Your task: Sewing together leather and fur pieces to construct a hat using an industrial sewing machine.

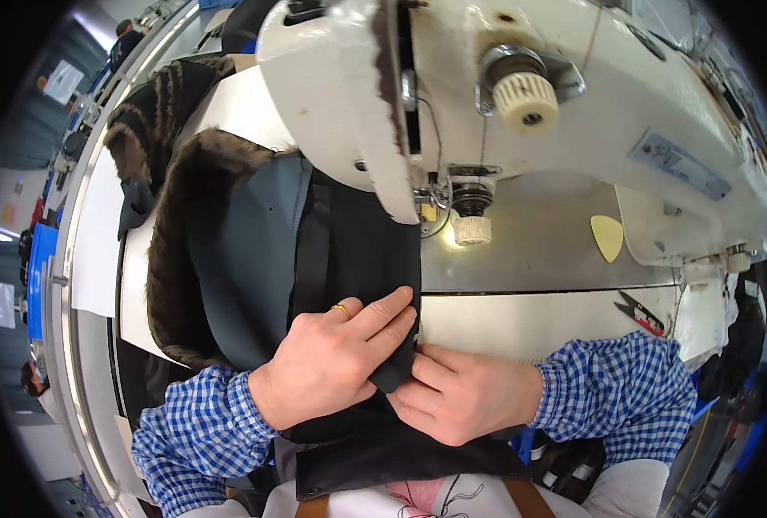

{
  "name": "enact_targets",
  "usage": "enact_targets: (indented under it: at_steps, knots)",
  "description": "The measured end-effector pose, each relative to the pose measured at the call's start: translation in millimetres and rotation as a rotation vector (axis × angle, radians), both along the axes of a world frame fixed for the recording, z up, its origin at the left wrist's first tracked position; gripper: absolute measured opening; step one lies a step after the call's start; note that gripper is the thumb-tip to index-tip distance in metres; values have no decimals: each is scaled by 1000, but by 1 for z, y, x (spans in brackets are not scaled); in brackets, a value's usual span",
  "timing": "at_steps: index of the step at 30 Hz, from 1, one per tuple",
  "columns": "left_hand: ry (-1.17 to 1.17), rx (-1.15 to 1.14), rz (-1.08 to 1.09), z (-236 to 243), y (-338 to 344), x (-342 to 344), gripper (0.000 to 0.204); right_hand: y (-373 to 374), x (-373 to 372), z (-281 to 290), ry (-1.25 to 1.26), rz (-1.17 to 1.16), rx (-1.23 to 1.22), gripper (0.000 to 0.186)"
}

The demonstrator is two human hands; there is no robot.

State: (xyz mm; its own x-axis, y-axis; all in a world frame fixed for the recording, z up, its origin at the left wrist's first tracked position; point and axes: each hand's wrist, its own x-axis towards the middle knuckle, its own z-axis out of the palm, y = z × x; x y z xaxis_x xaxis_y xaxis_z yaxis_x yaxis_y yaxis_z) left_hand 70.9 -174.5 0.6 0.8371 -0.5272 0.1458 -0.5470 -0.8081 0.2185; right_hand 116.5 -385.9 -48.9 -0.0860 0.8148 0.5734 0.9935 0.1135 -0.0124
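A black fabric piece (357,233) lies under the head of a white sewing machine (331,95). Joined to it or lying against it are a grey-blue panel (245,250) and brown fur trim (169,285). My left hand (336,354), a ring on one finger, rests flat on the black fabric with its fingers stretched toward the right edge. Just beside it, my right hand (465,393) pinches the near corner of the fabric between thumb and fingers. The needle area sits beyond my hands, partly hidden by the machine head.
Thread snips (640,312) with red handles lie on the table right of my hands. A yellow rounded chalk piece (607,238) rests on the metal bed plate (521,259). Another fur-trimmed dark piece (163,121) lies at the far left, near a metal rail (68,345).
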Motion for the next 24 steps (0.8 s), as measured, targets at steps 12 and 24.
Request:
enact_targets:
  at_steps: [12, 24]
  knots:
    - [16, -58, 12, -3, 1, 4, 60, -4, 3, 5, 8, -51, -57, 25]
    - [38, -124, 65, -2, 6, 25, 41, 10, 15, 2, 287, -21, -26, 16]
